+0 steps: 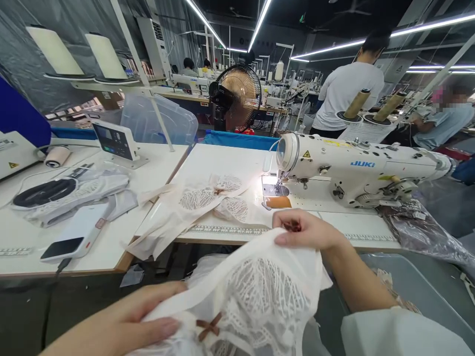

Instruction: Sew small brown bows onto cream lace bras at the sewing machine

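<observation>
A white lace bra with a small brown bow is stretched between my hands in front of the table edge. My left hand is closed on its lower left part, thumb on top. My right hand pinches its upper edge, with a bit of brown material showing among the fingers. Another white lace bra lies on the table beyond, also with a brown bow at its middle. To its right the sewing machine stands with its lamp lit over the needle area.
At left lie a white power bank with a cable, bagged lace pieces and a control panel. A clear bin sits below right, near plastic-wrapped brown fabric. A fan and a person in white are behind.
</observation>
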`<state>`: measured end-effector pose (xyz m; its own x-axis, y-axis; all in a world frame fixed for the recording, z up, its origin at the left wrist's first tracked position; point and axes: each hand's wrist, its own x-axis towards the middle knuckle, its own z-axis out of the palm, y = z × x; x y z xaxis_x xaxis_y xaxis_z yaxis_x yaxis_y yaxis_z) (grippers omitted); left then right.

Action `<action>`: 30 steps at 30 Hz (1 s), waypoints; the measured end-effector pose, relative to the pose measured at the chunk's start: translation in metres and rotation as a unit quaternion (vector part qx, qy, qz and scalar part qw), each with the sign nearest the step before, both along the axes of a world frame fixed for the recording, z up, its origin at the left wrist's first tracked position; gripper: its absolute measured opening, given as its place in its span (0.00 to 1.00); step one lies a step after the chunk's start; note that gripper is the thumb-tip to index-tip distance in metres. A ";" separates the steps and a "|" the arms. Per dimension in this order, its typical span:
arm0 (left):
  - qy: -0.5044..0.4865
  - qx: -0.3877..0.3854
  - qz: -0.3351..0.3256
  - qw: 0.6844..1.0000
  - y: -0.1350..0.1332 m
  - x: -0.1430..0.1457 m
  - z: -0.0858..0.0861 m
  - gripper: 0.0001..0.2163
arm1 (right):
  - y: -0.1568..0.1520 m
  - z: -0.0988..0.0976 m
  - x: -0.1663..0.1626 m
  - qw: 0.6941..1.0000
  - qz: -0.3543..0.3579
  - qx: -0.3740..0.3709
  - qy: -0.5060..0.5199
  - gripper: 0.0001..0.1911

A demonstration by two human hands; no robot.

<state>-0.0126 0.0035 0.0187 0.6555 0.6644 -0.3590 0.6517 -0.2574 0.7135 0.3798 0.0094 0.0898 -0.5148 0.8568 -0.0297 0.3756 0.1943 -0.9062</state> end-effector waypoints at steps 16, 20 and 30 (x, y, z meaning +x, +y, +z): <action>-0.024 0.399 0.087 0.912 0.091 0.092 -0.044 0.19 | 0.039 -0.065 -0.029 0.940 -0.114 0.243 -0.212 0.18; 0.018 0.449 0.109 0.887 0.135 0.107 -0.054 0.20 | 0.120 -0.079 -0.070 0.933 -0.059 0.235 -0.266 0.15; 0.167 0.412 0.052 0.894 0.208 0.103 -0.023 0.21 | 0.146 -0.094 -0.080 0.918 0.038 0.241 -0.313 0.16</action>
<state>0.0906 0.2110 -0.0047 0.5228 0.8445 0.1160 0.8437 -0.5321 0.0714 0.2997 0.1551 -0.0038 -0.5849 0.8104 0.0340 0.7620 0.5634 -0.3192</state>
